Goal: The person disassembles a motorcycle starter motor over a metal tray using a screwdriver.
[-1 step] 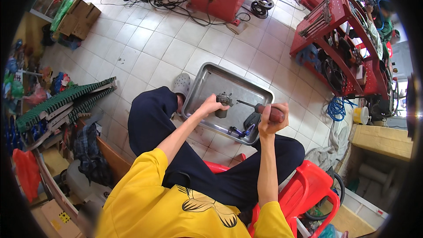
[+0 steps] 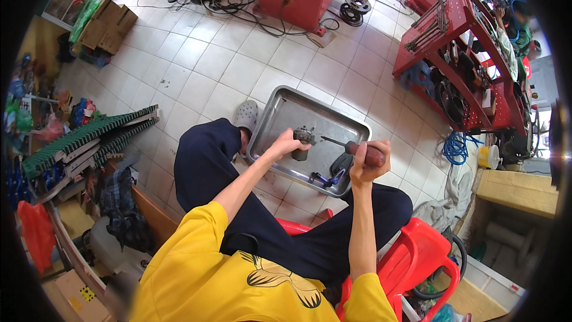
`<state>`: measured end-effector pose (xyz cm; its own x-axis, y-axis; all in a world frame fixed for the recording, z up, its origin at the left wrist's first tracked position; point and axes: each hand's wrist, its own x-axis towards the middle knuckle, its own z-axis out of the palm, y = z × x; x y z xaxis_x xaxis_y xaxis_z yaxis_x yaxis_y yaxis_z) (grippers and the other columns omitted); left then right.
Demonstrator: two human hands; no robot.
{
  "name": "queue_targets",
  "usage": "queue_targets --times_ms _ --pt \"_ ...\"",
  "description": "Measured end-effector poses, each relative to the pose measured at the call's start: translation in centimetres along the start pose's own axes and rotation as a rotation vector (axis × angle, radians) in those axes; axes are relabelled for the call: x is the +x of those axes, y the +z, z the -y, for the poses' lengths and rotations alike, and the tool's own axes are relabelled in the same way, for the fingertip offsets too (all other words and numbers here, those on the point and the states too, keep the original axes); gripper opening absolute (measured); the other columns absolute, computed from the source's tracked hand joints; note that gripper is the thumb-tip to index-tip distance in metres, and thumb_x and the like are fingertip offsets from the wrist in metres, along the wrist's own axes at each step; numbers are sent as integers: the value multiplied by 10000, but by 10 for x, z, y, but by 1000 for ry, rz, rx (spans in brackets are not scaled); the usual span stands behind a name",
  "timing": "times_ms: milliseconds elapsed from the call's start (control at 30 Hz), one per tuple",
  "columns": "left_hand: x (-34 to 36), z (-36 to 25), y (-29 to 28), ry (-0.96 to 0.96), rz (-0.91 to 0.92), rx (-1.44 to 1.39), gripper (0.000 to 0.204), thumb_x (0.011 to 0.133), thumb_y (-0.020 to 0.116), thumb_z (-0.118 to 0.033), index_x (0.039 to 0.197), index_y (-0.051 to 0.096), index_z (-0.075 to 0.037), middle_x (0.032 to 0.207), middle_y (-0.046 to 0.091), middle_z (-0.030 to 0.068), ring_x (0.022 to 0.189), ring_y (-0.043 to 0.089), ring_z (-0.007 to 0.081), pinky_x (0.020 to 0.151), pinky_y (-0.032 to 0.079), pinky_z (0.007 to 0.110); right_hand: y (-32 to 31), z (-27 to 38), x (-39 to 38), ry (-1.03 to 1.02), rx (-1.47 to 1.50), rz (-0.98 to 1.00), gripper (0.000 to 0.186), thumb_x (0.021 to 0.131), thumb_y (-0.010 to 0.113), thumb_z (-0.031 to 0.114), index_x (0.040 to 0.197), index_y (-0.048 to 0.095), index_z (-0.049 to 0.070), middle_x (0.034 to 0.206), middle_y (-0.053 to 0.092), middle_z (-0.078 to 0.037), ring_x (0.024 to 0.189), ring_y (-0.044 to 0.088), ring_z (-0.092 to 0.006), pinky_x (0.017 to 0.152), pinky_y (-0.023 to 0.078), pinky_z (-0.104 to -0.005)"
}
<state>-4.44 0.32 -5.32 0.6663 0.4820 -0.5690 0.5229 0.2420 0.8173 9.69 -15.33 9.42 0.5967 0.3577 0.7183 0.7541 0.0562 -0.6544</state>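
Pale floor tiles (image 2: 190, 71) spread out beyond the fingers of both hands; a red metal cabinet (image 2: 304, 3) stands well ahead of them, and a red rack (image 2: 490, 45) of tools and parts stands far to their right; nearer than the fingers, at the lower edge, is the seated person's yellow shirt (image 2: 238, 274), with dark trousers (image 2: 208, 155) on either side of the forearms, knees spread; a red plastic chair (image 2: 429, 244) shows behind the right hand's fingers. A shallow metal tray (image 2: 298, 110) lies below and ahead of the fingers, with a grey clog (image 2: 246, 114) beyond the left hand, beside the tray's left edge.

The left forearm slants forward and to the right; the left hand (image 2: 284, 143) reaches over the tray, its fingers gripping a dark metal part (image 2: 302, 137); whether that part touches the tray is unclear. The right forearm rises nearly straight; the right hand (image 2: 370, 167) has its fingers and thumb curled around the red handle of a screwdriver (image 2: 353, 148); its shaft points left from the fingers, the tip just beside the metal part, a small gap between; in the tray, between the two hands and slightly nearer, lie a black piece (image 2: 341, 162) and a smaller blue piece (image 2: 336, 177).
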Motion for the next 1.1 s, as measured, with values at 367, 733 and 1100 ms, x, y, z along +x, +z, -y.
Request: queue_targets --times_ms 367,733,1100 --pt "4 11 1 -1 -84 -41 433 689 891 -214 983 713 49 959 721 159 881 656 231 810 512 360 -3 -10 -6 -85 40 21 185 786 715 45 931 607 4 764 636 -98 596 562 -236 572 471 -341" --pt "-2 -6 4 -29 14 -9 506 704 892 -224 1057 674 66 989 708 170 935 645 238 850 497 361 -6 -13 -7 -51 80 79 205 824 738 90 938 602 -13 738 672 -106 597 629 -242 570 504 -341" --pt "19 22 -2 -144 58 -6 706 746 888 -240 1260 522 75 1117 643 150 1039 625 218 902 503 354 -9 -12 -21 12 190 123 257 899 715 151 1015 565 -24 798 695 -168 659 657 -209 596 535 -297"
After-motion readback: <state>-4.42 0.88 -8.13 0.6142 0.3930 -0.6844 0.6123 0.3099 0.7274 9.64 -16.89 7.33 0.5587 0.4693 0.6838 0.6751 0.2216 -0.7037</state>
